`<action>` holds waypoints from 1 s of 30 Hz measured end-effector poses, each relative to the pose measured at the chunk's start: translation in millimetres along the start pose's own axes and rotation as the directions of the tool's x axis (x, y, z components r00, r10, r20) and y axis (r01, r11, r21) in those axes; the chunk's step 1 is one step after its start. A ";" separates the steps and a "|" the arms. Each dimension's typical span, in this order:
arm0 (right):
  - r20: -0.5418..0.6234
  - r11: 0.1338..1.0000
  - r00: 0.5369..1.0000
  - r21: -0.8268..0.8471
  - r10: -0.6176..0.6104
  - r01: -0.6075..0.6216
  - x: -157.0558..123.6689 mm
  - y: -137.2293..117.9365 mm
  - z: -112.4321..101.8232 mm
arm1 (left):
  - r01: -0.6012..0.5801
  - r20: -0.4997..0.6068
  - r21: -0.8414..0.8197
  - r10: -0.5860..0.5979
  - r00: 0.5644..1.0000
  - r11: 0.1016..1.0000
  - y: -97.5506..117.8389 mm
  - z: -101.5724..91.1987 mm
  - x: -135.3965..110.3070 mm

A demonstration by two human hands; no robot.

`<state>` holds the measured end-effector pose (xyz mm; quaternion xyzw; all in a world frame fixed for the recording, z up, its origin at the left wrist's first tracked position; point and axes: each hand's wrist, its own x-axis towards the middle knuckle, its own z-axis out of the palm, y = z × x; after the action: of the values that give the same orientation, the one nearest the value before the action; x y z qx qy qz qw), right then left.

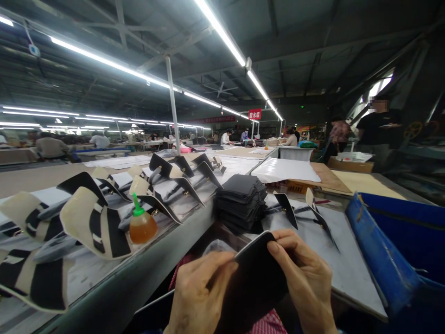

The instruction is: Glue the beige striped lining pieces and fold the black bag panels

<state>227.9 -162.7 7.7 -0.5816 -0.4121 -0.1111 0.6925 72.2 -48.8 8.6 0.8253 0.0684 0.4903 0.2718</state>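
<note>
A dark panel with a pale edge is held up between both hands, close to my body. My left hand pinches its upper left edge between thumb and fingers. At the top right corner, my right hand grips the same panel, thumb on the near face. Just beyond my hands is a stack of black sheets. A round bottle of amber liquid with a green nozzle stands on the table to the left. Around it lie several folded black-and-cream pieces with small gold-coloured fittings.
A blue bin stands at the right, beside a light board bearing more black pieces. White sheeting covers part of the far table. Two people are at the back right, and others work farther away.
</note>
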 end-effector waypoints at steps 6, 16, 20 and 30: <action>-0.010 0.987 0.988 -0.026 -0.157 0.157 -3.8 -4.8 1.5 | 0.077 0.088 0.041 -0.080 0.993 0.996 4.9 -0.8 11.9; 0.009 0.985 0.987 0.076 -0.158 0.157 -1.6 -3.7 2.2 | 0.051 0.100 0.001 -0.051 0.994 0.999 23.0 14.7 30.1; 0.000 0.946 0.999 0.321 0.048 -0.046 2.1 2.5 0.3 | 0.068 0.120 0.040 -0.072 0.990 0.997 15.6 11.7 26.2; 0.428 0.983 0.893 0.055 0.135 -0.175 21.9 -3.4 -15.7 | 0.045 0.254 -0.151 -0.005 0.967 0.987 15.8 19.2 27.1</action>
<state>246.6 -170.7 25.7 -0.5902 -0.5094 0.0922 0.6194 99.8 -59.2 30.5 0.8563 0.0052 0.3813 0.3483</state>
